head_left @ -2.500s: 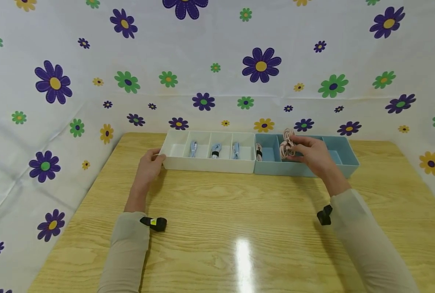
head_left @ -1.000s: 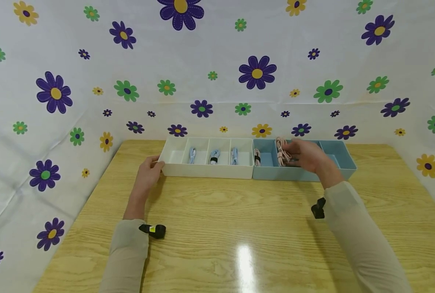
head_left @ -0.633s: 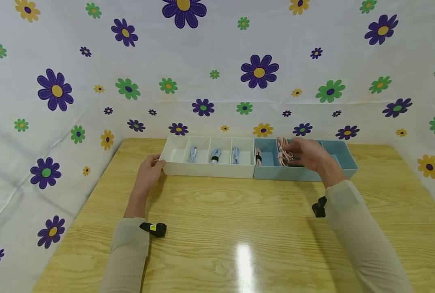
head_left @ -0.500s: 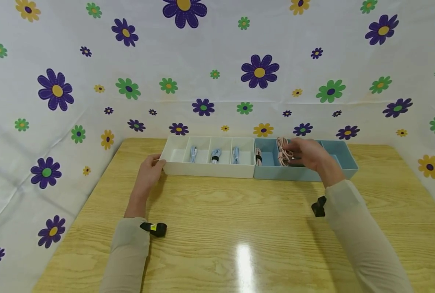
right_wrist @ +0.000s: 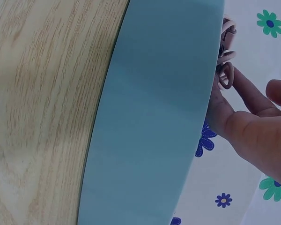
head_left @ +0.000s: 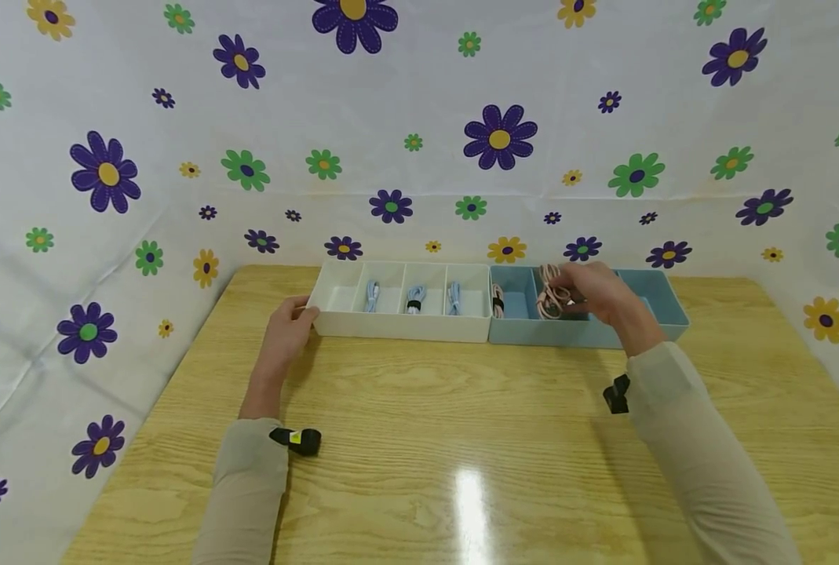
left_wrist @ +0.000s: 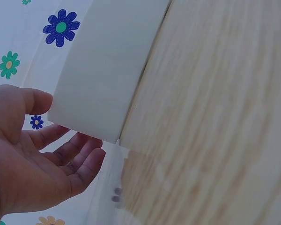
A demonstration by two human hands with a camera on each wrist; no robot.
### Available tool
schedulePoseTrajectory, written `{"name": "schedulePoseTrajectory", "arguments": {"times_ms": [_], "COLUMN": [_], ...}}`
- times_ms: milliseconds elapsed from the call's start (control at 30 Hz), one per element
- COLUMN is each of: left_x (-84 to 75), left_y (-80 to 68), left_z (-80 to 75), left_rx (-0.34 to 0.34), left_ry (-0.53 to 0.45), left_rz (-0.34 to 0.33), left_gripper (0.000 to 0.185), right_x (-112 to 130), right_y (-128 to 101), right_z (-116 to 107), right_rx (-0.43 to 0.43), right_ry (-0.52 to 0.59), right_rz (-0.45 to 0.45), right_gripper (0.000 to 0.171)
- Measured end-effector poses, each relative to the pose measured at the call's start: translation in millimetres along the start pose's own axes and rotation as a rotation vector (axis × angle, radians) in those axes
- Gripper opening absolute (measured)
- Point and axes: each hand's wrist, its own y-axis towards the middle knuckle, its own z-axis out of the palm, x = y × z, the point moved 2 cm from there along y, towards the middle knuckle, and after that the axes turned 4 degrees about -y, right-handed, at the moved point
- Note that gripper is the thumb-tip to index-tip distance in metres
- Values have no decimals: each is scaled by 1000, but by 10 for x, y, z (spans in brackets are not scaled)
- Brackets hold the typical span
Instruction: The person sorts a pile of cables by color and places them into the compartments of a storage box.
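In the head view a white divided box (head_left: 405, 326) and a blue divided box (head_left: 553, 333) stand end to end at the table's back. My left hand (head_left: 288, 333) grips the white box's left front corner, thumb at the rim and fingers along the end wall. A bundled pink cable (head_left: 552, 294) hangs from the fingers of my right hand (head_left: 599, 294), low in the blue box's second compartment from the left. In the right wrist view, the blue front wall hides my right fingertips and most of the pink cable (right_wrist: 228, 70).
Blue coiled cables (head_left: 415, 298) lie in three white compartments; the leftmost holds none. Another pink cable (head_left: 498, 301), with a black strap, lies in the blue box's left compartment. A flowered cloth (head_left: 419, 173) hangs behind the wooden table (head_left: 391, 439).
My right hand has lowered the pink cable from above the blue box's rim into the second compartment, then shifted it slightly right. My left hand stays at the white box's corner.
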Motion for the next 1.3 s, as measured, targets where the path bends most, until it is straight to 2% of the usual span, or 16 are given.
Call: {"name": "schedulePoseTrajectory", "arguments": {"times_ms": [100,300,767,1300], "left_x": [4,21,30,28], "left_y": [-11,-8,1,22], "left_z": [2,-1,-25,-10], "left_rx": [1,-4,-12,-3], "left_ry": [-2,7,-3,-2], "left_rz": [-2,1,13,14], "left_gripper": [54,54,54,56], "right_x": [-36,-50,15,-43], "right_y": [1,-1,36,61], "right_z": [-15,-46,75,129], "right_rx": [41,77,116,112], "right_ry": [42,119,-83,-23], "right_rz": [-3,27,27,21], "right_gripper": [61,66,68,63]}}
